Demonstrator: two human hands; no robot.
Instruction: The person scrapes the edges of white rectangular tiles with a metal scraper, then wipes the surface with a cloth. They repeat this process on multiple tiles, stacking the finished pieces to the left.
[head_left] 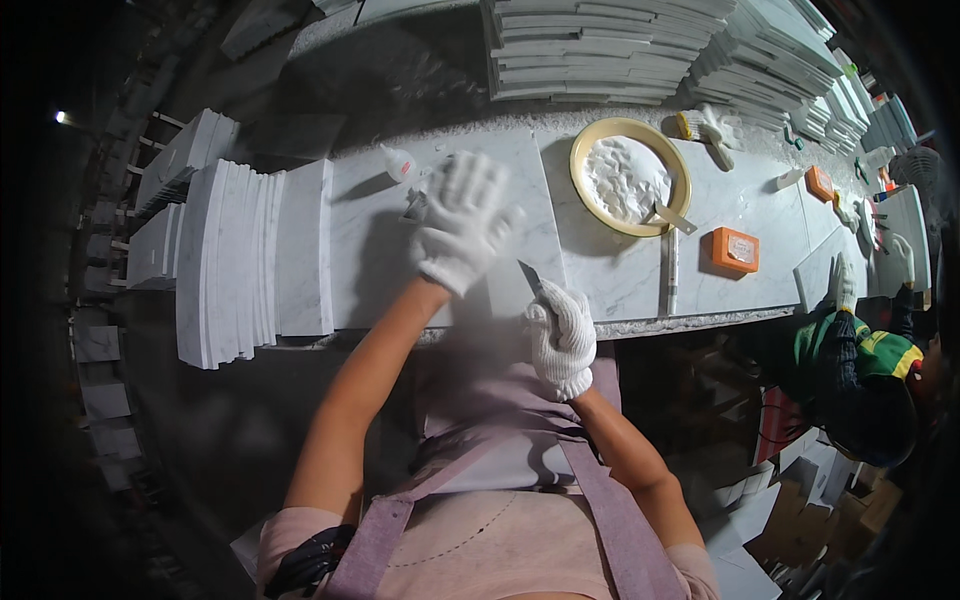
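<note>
The white-gloved left grip [465, 228] is blurred, and a small grey thing [412, 211] is partly covered by it and cannot be named. The back end of the dark blade [530, 274] is hidden inside the right grip [561, 335]. The big pile of white slabs [610, 48] is cut off by the top edge, and the writing on the orange box [736, 250] is too small to be read.

Dark blade [531, 279] in right fingers [571, 314]

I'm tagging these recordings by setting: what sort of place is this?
Probably a stone or tile workshop. Stacked white slabs stand behind the work surface, more slabs stand on edge at the left, and a yellow bowl holds a white substance, perhaps filler.
</note>
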